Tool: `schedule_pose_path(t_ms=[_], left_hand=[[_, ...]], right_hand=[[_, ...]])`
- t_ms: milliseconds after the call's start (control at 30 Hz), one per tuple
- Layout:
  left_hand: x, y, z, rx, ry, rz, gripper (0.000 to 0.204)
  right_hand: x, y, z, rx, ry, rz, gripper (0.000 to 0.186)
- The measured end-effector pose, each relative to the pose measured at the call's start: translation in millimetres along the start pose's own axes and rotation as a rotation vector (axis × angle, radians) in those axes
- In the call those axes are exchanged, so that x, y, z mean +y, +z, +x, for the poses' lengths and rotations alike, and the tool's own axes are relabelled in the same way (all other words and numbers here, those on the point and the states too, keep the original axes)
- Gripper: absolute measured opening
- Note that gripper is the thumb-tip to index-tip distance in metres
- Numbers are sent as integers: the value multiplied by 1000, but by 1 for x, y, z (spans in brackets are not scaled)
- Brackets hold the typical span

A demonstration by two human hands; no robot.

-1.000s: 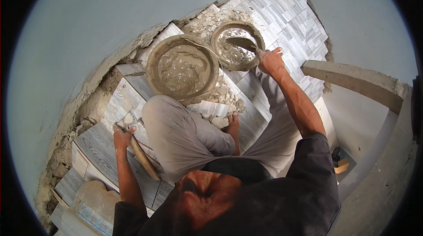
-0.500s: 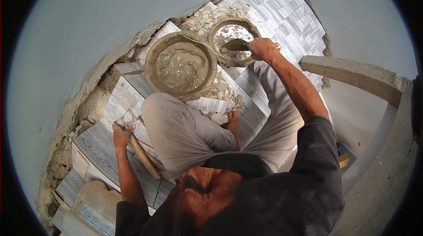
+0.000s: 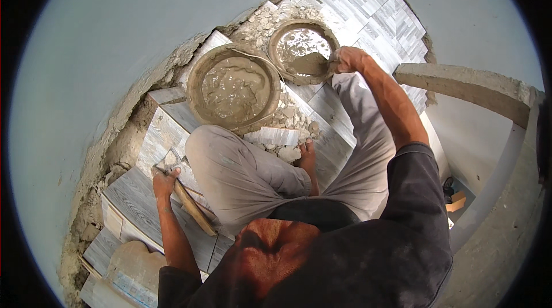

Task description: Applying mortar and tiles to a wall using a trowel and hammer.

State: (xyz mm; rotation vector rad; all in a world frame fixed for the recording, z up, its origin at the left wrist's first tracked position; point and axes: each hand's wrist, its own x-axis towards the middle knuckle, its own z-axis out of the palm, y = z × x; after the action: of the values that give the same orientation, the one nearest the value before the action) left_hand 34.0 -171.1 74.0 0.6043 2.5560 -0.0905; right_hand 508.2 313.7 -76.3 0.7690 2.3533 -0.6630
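My right hand is closed on the handle of a trowel. The trowel's mortar-coated blade dips into the smaller round bucket, which holds wet, shiny mortar. Left of it stands a larger bucket full of thick grey-brown mortar, its wire handle lying on the rim. Down at the left, my left hand is wrapped round a hammer close to its head. The head is partly hidden by the fingers, and the wooden handle slants down toward my knee over grey wood-look tiles.
Broken rubble and a tile offcut lie before my bare foot. A rough, chipped strip runs along the wall's foot at left. Laid tiles stretch away at the far right. A concrete ledge juts out on the right.
My right hand has shifted slightly and tilted the trowel, so its blade now shows a broad mortar-coated face. My left hand keeps its hold on the hammer. The whole view has shifted a little.
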Motion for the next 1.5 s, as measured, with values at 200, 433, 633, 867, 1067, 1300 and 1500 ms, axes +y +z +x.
schedule_pose_path(t_ms=[200, 433, 633, 867, 1067, 1300, 1500], left_hand=[[-11, 5, 7, 22, 76, -4, 79], [-11, 4, 7, -17, 28, -56, 81], [-1, 0, 1, 17, 51, -6, 80], [1, -1, 0, 27, 48, -12, 80], [2, 0, -3, -1, 28, -37, 76], [-1, 2, -1, 47, 62, -8, 76], [-2, 1, 0, -2, 40, -25, 84]], right_hand=[[17, -2, -15, 37, -52, 439, 27], [7, 6, -31, -169, 262, 931, 28], [-11, 6, -33, 28, -159, 764, 29], [-91, -13, -10, 337, 66, 299, 25], [-83, 9, -8, 367, 135, 135, 24], [-88, 38, -13, 487, 181, 214, 33], [-56, 48, 0, 359, 724, 47, 46]])
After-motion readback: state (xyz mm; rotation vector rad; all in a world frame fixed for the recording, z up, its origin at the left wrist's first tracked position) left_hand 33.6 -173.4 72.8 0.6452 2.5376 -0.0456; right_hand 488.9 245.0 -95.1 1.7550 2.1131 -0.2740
